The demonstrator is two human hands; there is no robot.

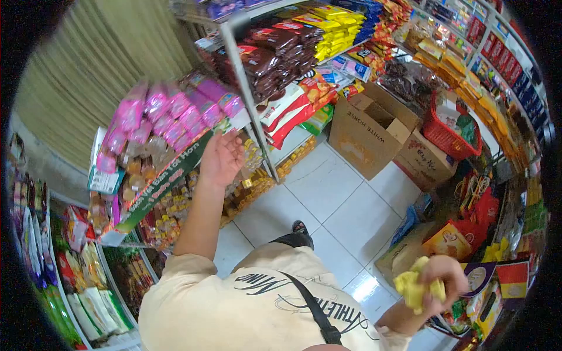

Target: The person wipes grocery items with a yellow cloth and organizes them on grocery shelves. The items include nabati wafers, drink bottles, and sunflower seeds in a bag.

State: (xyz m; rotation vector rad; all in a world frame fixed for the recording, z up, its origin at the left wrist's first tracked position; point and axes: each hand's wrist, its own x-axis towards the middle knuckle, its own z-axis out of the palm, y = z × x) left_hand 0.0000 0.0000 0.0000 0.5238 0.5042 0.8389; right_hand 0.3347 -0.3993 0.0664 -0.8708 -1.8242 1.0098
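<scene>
My right hand (448, 284), out at the lower right, is closed around a crumpled yellow cloth (417, 285). My left hand (223, 157) is raised with its palm showing and fingers loosely curled apart, holding nothing. It overlaps the right end of a green-and-white printed shelf strip (167, 181). Behind that strip, pink-wrapped packs (155, 111) are piled on a display shelf, with small jars (170, 219) showing below it. A metal shelf post (249, 93) stands just right of my left hand.
Brown and yellow snack bags (275, 52) fill the upper shelf. An open cardboard box (366, 137) stands on the tiled floor (328, 196), beside another carton (426, 162) and a red basket (436, 128). Bagged goods (96, 304) line the lower left; more goods crowd the right.
</scene>
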